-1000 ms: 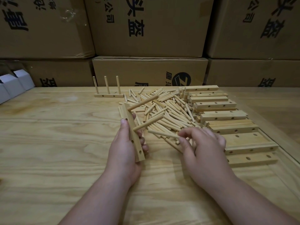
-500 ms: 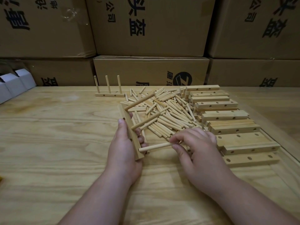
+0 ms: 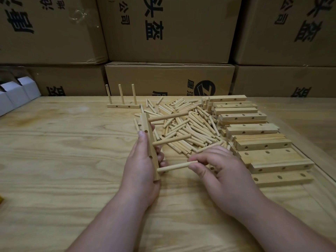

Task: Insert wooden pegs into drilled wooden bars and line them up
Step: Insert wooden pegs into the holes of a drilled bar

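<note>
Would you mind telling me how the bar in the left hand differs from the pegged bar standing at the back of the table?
The held bar is gripped on edge by the left hand; the standing bar lies flat, untouched. The held bar's pegs point sideways; the standing bar's point up. The right hand pinches the held bar's nearest peg. Both carry three pegs.
</note>
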The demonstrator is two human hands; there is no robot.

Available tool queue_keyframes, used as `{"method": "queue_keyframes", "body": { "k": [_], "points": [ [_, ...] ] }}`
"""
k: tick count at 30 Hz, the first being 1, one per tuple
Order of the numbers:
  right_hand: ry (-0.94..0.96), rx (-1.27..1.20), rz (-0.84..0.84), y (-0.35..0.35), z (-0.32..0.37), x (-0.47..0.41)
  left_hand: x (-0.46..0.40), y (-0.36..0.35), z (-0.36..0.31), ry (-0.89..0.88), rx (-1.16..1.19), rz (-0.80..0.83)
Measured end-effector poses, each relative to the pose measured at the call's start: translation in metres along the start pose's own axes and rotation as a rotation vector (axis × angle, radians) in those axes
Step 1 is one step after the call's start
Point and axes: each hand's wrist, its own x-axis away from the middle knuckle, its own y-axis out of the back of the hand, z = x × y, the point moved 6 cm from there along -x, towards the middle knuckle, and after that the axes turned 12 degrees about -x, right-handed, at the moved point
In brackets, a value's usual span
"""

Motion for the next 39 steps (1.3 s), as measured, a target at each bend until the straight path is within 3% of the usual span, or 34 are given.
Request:
{"method": "queue_keyframes", "body": {
  "k": [8, 19, 34, 39],
  "points": [
    [-0.031, -0.021, -0.020, -0.001, -0.001, 0.001, 0.001, -0.003, 0.004, 0.005, 0.113, 0.071],
    [-0.163, -0.202, -0.268, 0.014, -0.010, 0.005, 0.010, -0.012, -0.001, -0.030, -0.066, 0.152],
    [-0.206, -0.227, -0.086, 0.012, -0.019, 0.002, 0.004, -0.008, 0.000, -0.035, -0.074, 0.243],
    [-0.271, -0.376, -0.058, 0.011, -0.025, 0.005, 0.002, -0.005, -0.001, -0.012, -0.021, 0.278]
  ]
}}
